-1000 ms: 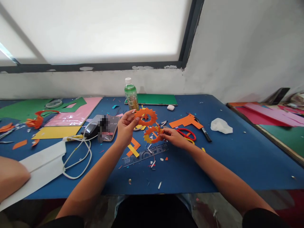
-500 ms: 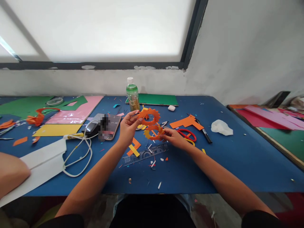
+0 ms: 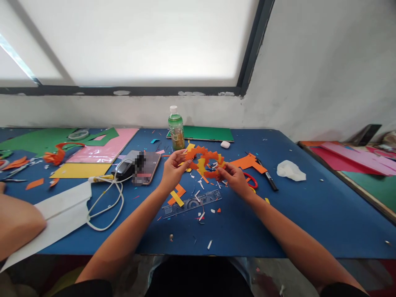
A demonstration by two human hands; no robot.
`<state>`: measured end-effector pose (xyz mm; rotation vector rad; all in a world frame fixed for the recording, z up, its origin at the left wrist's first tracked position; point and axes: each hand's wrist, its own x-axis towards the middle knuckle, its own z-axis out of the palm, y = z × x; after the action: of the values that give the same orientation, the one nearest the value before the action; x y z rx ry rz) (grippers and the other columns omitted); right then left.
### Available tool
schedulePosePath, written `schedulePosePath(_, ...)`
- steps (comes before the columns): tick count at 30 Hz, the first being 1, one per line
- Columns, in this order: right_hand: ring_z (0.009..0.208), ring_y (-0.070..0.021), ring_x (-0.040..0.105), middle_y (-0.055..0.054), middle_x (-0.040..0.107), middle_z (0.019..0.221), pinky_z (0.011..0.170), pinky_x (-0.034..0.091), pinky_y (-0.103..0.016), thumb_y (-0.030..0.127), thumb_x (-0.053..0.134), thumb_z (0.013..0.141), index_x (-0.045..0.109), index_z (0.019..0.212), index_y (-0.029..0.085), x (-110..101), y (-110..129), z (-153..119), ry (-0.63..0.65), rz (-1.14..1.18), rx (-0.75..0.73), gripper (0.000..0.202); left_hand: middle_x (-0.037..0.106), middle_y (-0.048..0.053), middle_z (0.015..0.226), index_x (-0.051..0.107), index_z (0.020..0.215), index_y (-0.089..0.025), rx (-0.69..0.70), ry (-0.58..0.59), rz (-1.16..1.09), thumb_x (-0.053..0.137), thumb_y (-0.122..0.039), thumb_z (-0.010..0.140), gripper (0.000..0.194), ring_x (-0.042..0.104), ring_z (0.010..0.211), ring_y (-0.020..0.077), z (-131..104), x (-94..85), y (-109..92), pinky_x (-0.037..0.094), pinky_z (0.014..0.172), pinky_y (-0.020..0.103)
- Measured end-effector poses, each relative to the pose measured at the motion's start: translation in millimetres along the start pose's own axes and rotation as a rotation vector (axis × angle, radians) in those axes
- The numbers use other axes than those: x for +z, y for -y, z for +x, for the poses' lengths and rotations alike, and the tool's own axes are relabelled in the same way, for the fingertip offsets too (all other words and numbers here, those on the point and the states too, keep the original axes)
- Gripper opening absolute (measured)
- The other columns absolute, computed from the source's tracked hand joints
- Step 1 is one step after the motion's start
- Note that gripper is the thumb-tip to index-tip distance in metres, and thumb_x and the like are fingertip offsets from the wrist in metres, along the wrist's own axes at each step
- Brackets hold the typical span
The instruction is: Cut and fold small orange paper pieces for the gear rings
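Note:
In the head view, my left hand (image 3: 173,167) pinches the left edge of an orange toothed paper ring (image 3: 192,152). My right hand (image 3: 236,178) grips the right side of a second toothed paper ring (image 3: 201,166), orange with yellow patches. Both rings are held up above the table, side by side and overlapping in the middle. Whether they are joined there I cannot tell. Below them lie a clear plastic ruler (image 3: 193,204) and an orange paper scrap with a yellow strip (image 3: 177,198). Red-handled scissors (image 3: 252,180) lie partly hidden behind my right hand.
A green-labelled bottle (image 3: 176,130) stands behind my hands. To the left are a phone (image 3: 152,165), a white cable (image 3: 120,206) and coloured sheets (image 3: 99,152); another person's arm (image 3: 21,222) rests nearby. A black marker (image 3: 271,181) and crumpled white paper (image 3: 291,170) are at right.
The orange ring was above the orange-and-yellow one; now they overlap side by side. My right hand has moved right and the ring in it has risen level with the other. The view has shifted slightly.

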<state>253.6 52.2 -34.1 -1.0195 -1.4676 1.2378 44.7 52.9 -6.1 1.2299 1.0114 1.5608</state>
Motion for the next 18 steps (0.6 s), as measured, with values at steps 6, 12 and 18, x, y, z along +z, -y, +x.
schedulePosePath(6,0.052,-0.0149,0.06,0.002,0.061,0.062,0.054,0.05,-0.028,0.051,0.062,0.072,0.054,0.087,0.02,-2,2,-1,-0.119,-0.002,-0.036,0.036,0.065,0.006,0.099,0.057,0.103,-0.018,0.073,0.102,0.242,0.07,-0.028,0.066,0.04,0.062,0.09,0.017,-7,2.0,9,0.052,0.063,0.022)
schedulePosePath(12,0.051,-0.0142,0.06,0.001,0.063,0.062,0.052,0.05,-0.027,0.051,0.063,0.07,0.056,0.085,0.019,0,9,-2,-0.092,-0.012,-0.03,0.036,0.065,0.005,0.095,0.056,0.107,-0.019,0.228,0.219,0.474,0.065,-0.024,0.073,0.036,0.062,0.089,0.0154,-11,2.1,13,0.053,0.064,0.021)
schedulePosePath(18,0.051,-0.0139,0.059,0.001,0.063,0.061,0.052,0.049,-0.026,0.051,0.063,0.07,0.057,0.085,0.019,0,11,-3,-0.087,-0.008,-0.028,0.035,0.065,0.004,0.096,0.057,0.106,-0.019,0.246,0.25,0.51,0.063,-0.024,0.074,0.033,0.064,0.087,0.0154,-12,2.2,14,0.054,0.064,0.022)
